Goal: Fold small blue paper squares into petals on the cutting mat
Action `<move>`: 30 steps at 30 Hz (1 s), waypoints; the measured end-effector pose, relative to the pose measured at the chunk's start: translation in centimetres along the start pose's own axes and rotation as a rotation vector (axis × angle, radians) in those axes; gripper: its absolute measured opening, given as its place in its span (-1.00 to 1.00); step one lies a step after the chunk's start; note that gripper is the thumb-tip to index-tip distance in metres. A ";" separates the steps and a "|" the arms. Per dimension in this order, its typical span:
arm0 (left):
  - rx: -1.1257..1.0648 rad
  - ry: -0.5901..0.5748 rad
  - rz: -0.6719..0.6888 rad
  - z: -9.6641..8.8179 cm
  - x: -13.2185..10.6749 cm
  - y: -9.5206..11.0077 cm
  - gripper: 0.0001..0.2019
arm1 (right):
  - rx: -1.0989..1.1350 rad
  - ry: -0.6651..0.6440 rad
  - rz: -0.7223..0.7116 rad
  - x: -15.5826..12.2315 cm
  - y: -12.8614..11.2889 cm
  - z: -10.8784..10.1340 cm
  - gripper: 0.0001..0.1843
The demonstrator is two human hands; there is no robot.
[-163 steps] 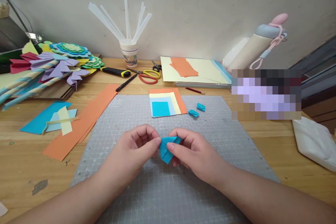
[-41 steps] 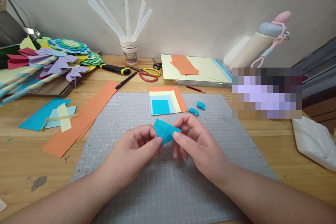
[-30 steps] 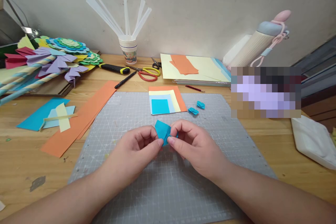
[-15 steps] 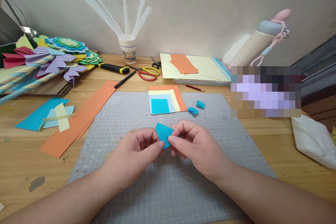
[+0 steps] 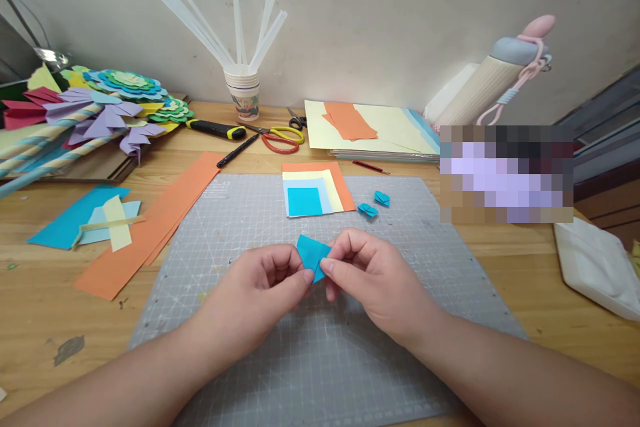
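Observation:
A small folded piece of blue paper (image 5: 311, 255) is held up between both hands over the grey cutting mat (image 5: 320, 360). My left hand (image 5: 267, 280) pinches its lower left side, the thumb lying on its face. At its right edge, my right hand (image 5: 367, 270) grips it between thumb and fingers; the fingertips behind the paper are partly hidden. Beyond the hands lies a stack of paper squares (image 5: 345, 197) in orange, yellow, light blue and blue. Two small folded blue paper pieces (image 5: 369, 211) rest to the right of that stack.
Orange paper strips (image 5: 150, 227) and blue scraps (image 5: 70, 220) lie left of the mat. Behind it are a utility knife (image 5: 217, 129), a black pen (image 5: 237, 151), scissors (image 5: 283, 140) and a paper cup (image 5: 243, 97) of white strips. A white tray (image 5: 595, 267) stands at right.
The fingers of my right hand have drawn in slightly behind the folded blue paper, and its right corner no longer shows past them. Otherwise both hands stay in place.

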State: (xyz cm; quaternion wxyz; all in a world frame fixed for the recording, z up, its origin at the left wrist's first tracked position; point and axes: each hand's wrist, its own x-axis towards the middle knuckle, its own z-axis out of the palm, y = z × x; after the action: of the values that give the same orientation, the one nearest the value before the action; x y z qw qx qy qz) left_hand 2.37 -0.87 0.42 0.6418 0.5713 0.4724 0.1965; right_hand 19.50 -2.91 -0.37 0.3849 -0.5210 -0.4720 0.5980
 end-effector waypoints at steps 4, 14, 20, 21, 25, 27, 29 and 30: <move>0.001 0.011 0.001 0.0 0.0 -0.3 -0.78 | -0.012 0.003 -0.011 0.1 0.1 0.0 -0.84; -0.010 0.027 0.010 0.2 0.0 0.2 -0.78 | 0.010 0.029 -0.028 0.1 0.2 0.3 -0.82; -0.006 0.015 0.010 0.2 0.1 -0.4 -0.79 | 0.007 0.008 -0.015 0.2 0.2 0.2 -0.81; -0.010 0.018 0.015 0.2 0.1 -0.5 -0.79 | 0.009 -0.002 -0.009 0.1 0.2 0.2 -0.81; -0.055 0.050 0.037 0.1 0.0 -0.5 -0.80 | 0.145 -0.019 -0.043 0.0 0.2 0.3 -0.80; -0.072 0.099 0.052 0.1 -0.1 -0.5 -0.80 | 0.236 0.011 -0.067 0.0 0.2 0.3 -0.68; -0.089 0.139 0.086 0.0 -0.1 -0.5 -0.80 | 0.280 -0.015 -0.030 0.0 0.3 0.4 -0.63; -0.109 0.134 0.106 0.1 0.0 -0.5 -0.81 | 0.292 -0.063 0.000 -0.1 0.3 0.5 -0.65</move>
State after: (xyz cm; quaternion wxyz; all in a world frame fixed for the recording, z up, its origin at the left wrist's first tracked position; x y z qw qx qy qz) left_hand 2.27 -1.04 -0.01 0.6277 0.5453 0.4718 0.2934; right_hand 19.04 -3.14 -0.68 0.4416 -0.4405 -0.3917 0.6764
